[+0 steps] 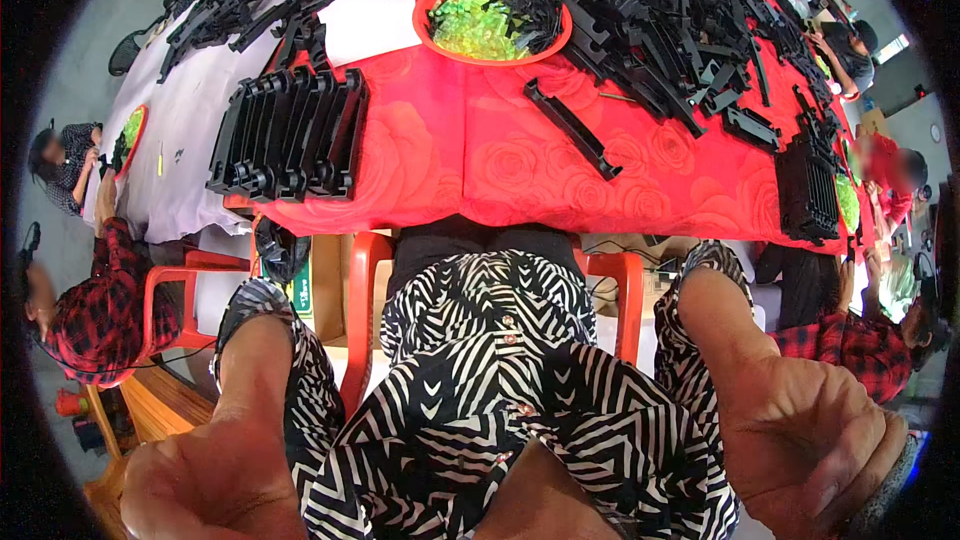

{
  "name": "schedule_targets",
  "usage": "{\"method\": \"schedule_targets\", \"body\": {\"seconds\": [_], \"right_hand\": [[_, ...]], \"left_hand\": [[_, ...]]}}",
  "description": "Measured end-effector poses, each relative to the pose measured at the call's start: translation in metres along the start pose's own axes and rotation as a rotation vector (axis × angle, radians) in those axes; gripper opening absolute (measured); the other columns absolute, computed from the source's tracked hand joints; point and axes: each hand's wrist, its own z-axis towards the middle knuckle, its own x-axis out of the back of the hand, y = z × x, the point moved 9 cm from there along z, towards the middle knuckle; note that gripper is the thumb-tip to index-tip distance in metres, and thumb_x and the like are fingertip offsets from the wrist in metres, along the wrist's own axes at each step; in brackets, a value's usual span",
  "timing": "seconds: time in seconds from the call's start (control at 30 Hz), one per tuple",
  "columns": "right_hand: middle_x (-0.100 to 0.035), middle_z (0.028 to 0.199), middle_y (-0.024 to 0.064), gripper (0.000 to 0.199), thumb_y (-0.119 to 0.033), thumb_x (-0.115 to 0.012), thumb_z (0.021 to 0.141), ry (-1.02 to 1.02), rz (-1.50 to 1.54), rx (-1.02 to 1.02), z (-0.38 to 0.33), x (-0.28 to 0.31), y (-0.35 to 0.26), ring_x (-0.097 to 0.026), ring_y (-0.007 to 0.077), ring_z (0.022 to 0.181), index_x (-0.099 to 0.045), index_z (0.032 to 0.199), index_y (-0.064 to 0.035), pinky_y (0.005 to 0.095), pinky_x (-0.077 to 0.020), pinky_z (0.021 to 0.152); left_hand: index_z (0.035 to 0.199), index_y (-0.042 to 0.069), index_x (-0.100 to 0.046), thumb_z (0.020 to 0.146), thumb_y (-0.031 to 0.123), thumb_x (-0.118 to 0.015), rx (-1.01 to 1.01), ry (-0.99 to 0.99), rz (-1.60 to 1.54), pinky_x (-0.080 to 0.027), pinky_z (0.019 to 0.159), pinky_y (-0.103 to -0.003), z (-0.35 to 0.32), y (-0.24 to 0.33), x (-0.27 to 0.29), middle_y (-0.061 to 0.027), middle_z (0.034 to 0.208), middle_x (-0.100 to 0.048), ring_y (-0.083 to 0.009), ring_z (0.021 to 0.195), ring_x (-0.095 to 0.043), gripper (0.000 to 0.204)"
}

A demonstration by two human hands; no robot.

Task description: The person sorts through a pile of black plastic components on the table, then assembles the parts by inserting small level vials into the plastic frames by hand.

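Note:
Both of my hands are raised close to the camera, off the table. My left hand (pixel 215 475) is at the lower left, with its palm side showing and its fingers mostly cut off by the picture's edge. At the lower right, my right hand (pixel 810 430) has its fingers curled; beside them is a dark grey edge (pixel 893 485), and what they grip cannot be made out. In front of me, a row of black plastic bar-shaped parts (pixel 288 135) stands on the red tablecloth (pixel 420 155). One single black bar (pixel 572 128) lies apart, right of the middle.
An orange-rimmed bowl (pixel 565 40) holds yellow-green and black small pieces. White paper (pixel 370 25) lies beside it. A heap of black parts (pixel 660 20) covers the back right, and a stack (pixel 808 180) stands at the right edge. People (pixel 105 300) sit on both sides; a red chair (pixel 365 300) is beneath me.

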Motion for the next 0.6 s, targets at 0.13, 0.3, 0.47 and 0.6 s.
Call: {"method": "schedule_targets", "body": {"seconds": [0.13, 0.3, 0.47, 0.6], "right_hand": [[-0.049, 0.086, -0.0015, 0.033, 0.001, -0.057, 0.077, -0.063, -0.090, -0.152, -0.002, 0.000, 0.005, -0.051, 0.0077, 0.076, -0.055, 0.106, -0.0131, 0.0167, -0.0448, 0.070], [-0.048, 0.090, -0.0026, 0.043, 0.001, -0.056, 0.077, -0.139, -0.132, -0.072, -0.008, 0.002, 0.000, -0.052, 0.0075, 0.082, -0.053, 0.115, -0.0180, 0.0167, -0.0457, 0.076], [-0.048, 0.082, -0.0016, 0.027, -0.014, -0.052, 0.080, 0.021, -0.322, -0.059, 0.004, -0.005, 0.019, -0.049, 0.0097, 0.076, -0.052, 0.107, -0.0161, 0.0240, -0.0423, 0.071], [-0.053, 0.067, 0.0053, 0.016, -0.015, -0.053, 0.076, 0.391, -0.345, 0.445, -0.024, 0.028, 0.002, -0.048, 0.0159, 0.054, -0.056, 0.088, -0.0045, 0.0250, -0.0341, 0.046]], "left_hand": [[0.104, 0.015, -0.047, 0.083, 0.051, -0.048, -0.095, -0.006, -0.072, -0.037, 0.066, -0.020, 0.006, -0.006, -0.001, 0.0075, 0.084, -0.045, -0.0035, 0.072, -0.044, 0.041], [0.107, 0.015, -0.046, 0.082, 0.053, -0.048, -0.046, 0.015, -0.082, -0.037, 0.072, -0.022, -0.016, 0.005, 0.010, 0.0053, 0.089, -0.046, -0.0059, 0.077, -0.046, 0.046], [0.101, 0.013, -0.046, 0.079, 0.045, -0.051, 0.068, 0.195, -0.072, -0.035, 0.068, -0.025, -0.033, -0.016, 0.017, 0.0031, 0.083, -0.046, -0.0080, 0.068, -0.043, 0.039], [0.090, 0.011, -0.049, 0.075, 0.032, -0.056, -0.040, 0.379, -0.181, -0.031, 0.059, -0.028, -0.022, -0.048, 0.010, 0.0014, 0.072, -0.045, -0.0096, 0.054, -0.039, 0.027]]}}
